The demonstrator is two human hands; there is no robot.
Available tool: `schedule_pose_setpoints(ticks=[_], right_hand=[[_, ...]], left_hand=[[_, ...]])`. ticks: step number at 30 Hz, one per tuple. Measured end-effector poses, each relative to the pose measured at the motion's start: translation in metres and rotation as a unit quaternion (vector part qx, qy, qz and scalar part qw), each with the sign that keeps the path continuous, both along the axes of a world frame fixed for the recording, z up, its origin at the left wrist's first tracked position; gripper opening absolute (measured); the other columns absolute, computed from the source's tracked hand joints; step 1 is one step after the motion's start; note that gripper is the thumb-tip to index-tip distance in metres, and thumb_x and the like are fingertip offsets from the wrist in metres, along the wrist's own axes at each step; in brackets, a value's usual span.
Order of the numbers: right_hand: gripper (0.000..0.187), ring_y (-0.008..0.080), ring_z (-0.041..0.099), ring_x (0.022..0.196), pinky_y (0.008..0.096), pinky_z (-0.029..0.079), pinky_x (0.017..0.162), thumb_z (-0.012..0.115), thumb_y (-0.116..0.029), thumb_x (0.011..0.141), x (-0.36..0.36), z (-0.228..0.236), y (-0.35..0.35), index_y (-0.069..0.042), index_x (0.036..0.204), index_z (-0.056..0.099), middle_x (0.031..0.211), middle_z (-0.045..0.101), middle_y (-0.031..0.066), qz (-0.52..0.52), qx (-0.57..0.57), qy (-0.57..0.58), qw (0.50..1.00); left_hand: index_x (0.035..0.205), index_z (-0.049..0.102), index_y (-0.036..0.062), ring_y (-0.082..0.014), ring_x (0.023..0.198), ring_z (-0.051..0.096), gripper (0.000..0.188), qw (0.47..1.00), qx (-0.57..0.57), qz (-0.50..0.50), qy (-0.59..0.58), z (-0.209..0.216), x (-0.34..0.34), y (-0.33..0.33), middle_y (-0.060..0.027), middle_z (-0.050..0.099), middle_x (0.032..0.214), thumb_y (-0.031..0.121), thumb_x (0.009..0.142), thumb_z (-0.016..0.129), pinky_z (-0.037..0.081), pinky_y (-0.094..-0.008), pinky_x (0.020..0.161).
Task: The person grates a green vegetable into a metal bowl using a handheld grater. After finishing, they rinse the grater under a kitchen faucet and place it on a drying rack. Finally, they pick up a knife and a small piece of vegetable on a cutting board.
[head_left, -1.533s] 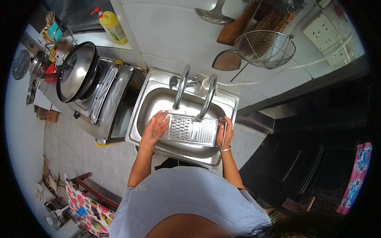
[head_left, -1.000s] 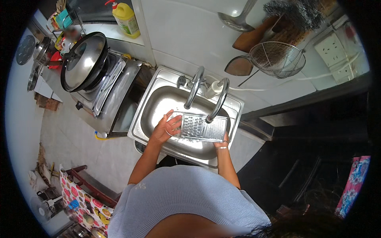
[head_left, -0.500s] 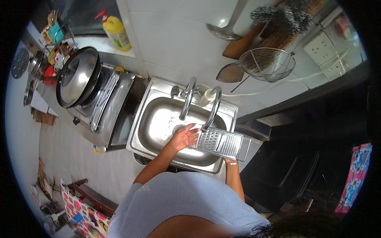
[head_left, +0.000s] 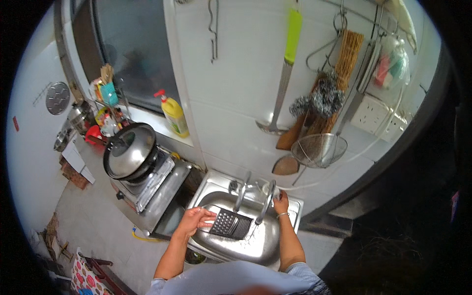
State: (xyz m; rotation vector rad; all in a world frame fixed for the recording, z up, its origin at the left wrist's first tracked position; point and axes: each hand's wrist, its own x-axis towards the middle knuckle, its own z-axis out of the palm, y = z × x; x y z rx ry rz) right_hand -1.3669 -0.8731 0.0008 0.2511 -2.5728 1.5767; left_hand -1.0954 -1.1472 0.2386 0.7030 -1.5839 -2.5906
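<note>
My left hand is closed on one end of a flat metal grater with several holes and a ribbed section. The grater is held over the basin of the steel sink, below two curved taps. Reaching past the right-hand tap, my right hand has its fingers closed at the tap's base, around what looks like its handle. The handle itself is mostly covered by the fingers. Bright streaks in the basin beneath that spout look like water.
A lidded wok sits on the gas stove left of the sink. A yellow pump bottle stands on the window sill. On the wall hang a green-handled ladle, a wire strainer and steel scourers. A socket panel is at right.
My right hand has let go of the grater's far end and moved up to the tap. The left hand now holds the grater, which has shifted left over the basin. The view has tilted upward.
</note>
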Motion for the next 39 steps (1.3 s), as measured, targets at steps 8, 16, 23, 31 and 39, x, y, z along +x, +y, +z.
schedule_pose_setpoints(ticks=[8,16,23,31,39], right_hand=[[0.054,0.0377,0.055,0.100,0.0387,0.045,0.086,0.061,-0.022,0.066,-0.014,0.042,-0.014,-0.002,0.116,0.051,0.106,0.057,0.0249,0.083,0.177,-0.084,0.977],[0.051,0.0197,0.056,0.055,0.0294,0.042,0.044,0.060,-0.011,0.072,-0.041,0.034,0.021,0.001,0.119,0.045,0.077,0.059,0.0135,0.064,0.031,-0.161,0.984],[0.032,0.0151,0.056,0.048,0.0263,0.041,0.036,0.057,-0.010,0.080,0.051,0.076,0.042,-0.002,0.110,0.046,0.069,0.060,0.0098,0.052,-0.198,-0.266,0.942],[0.018,0.0109,0.051,0.045,0.0243,0.039,0.039,0.054,-0.015,0.084,0.155,0.014,0.115,-0.005,0.069,0.058,0.058,0.058,0.0047,0.042,-0.189,-0.321,0.927],[0.028,0.0144,0.054,0.046,0.0276,0.044,0.041,0.051,-0.025,0.086,0.242,-0.007,0.145,-0.002,0.074,0.059,0.060,0.059,0.0079,-0.041,-0.265,-0.305,0.914]], left_hand=[[0.073,0.054,0.0021,-0.0207,0.082,0.061,0.027,0.989,-0.116,0.084,0.023,0.062,0.018,-0.024,-0.0088,0.058,0.075,0.021,0.092,0.046,0.056,-0.0327,0.064],[0.101,0.055,0.0002,-0.0246,0.097,0.057,0.025,0.981,-0.068,0.003,0.180,0.189,0.008,-0.020,-0.0136,0.058,0.104,0.022,0.089,0.052,0.050,-0.0397,0.083],[0.119,0.044,-0.0005,-0.0303,0.106,0.054,0.038,0.921,-0.137,-0.043,0.363,0.315,-0.051,-0.010,-0.0190,0.047,0.124,0.022,0.090,0.050,0.049,-0.0389,0.086],[0.108,0.048,-0.0047,-0.0215,0.088,0.060,0.031,0.878,-0.237,-0.036,0.415,0.423,-0.162,0.015,-0.0167,0.055,0.101,0.021,0.091,0.049,0.053,-0.0274,0.073],[0.105,0.045,-0.0091,-0.0202,0.076,0.061,0.042,0.877,-0.342,0.040,0.336,0.480,-0.228,0.032,-0.0155,0.055,0.092,0.028,0.088,0.053,0.055,-0.0281,0.063]])
